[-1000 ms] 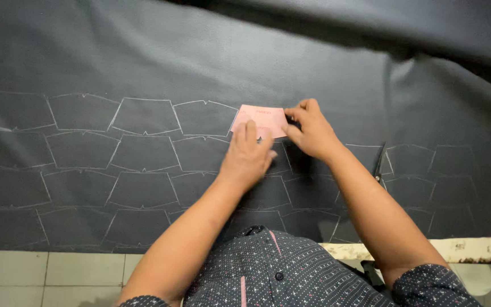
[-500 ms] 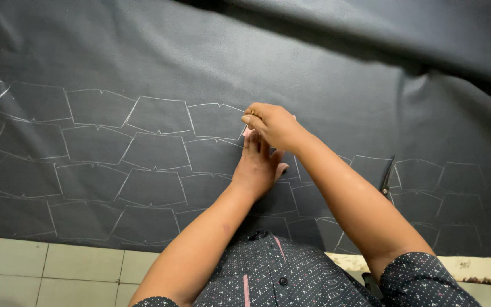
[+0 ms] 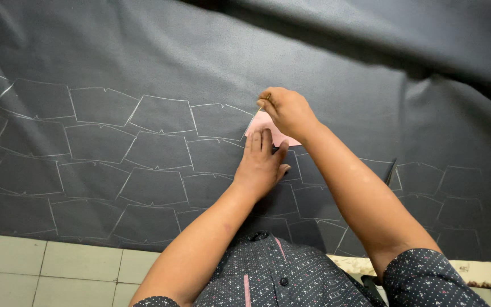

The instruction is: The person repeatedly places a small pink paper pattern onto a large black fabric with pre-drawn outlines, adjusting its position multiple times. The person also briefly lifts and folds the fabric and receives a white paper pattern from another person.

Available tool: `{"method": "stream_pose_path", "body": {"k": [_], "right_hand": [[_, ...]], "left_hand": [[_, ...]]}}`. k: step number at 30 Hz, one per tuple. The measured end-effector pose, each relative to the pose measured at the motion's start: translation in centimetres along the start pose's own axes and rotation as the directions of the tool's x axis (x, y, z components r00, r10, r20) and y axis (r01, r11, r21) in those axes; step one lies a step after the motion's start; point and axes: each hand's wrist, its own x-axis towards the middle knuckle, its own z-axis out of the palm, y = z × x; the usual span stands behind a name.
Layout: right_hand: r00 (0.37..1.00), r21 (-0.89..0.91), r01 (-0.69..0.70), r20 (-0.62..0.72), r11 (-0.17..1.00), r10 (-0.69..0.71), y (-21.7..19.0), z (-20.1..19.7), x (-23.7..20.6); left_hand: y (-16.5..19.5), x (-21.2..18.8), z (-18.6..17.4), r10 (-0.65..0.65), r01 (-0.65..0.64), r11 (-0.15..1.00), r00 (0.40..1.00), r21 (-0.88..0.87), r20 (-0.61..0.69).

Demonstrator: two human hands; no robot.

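Note:
A small pink paper template [image 3: 260, 126] lies on dark grey fabric [image 3: 200, 57] that is covered with chalked outlines of the same shape. My left hand [image 3: 261, 164] lies flat with its fingers spread, pressing down the template's near edge. My right hand [image 3: 286, 111] is closed at the template's upper left corner and covers most of it. The fingers pinch something small there, too hidden to name.
Rows of white chalk outlines [image 3: 160, 150] fill the near half of the cloth. A dark slim tool, perhaps scissors [image 3: 392, 171], lies on the fabric to the right. The cloth folds up at the far right [image 3: 427, 40]. Pale tiles [image 3: 46, 273] show below the fabric's edge.
My right hand moved from the template's right edge to its upper left corner. My left hand stayed pressing on the template. The view shifted a little to the right.

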Motion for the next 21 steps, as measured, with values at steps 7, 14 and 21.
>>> {"method": "stream_pose_path", "body": {"k": [7, 14, 21], "right_hand": [[0.999, 0.014, 0.012, -0.052, 1.0, -0.011, 0.0, 0.0, -0.8], [0.997, -0.014, -0.019, -0.073, 1.0, 0.018, 1.4, -2.9, -3.9], [0.979, -0.039, -0.184, -0.102, 0.982, 0.179, 3.4, -4.8, -6.5]], "left_hand": [[0.1, 0.1, -0.2, -0.005, 0.005, 1.0, 1.0, -0.004, 0.003], [0.1, 0.6, -1.5, 0.019, -0.019, 1.0, 1.0, -0.009, -0.011], [-0.3, 1.8, -2.4, 0.052, -0.048, 0.995, 0.998, 0.089, -0.036]]}}
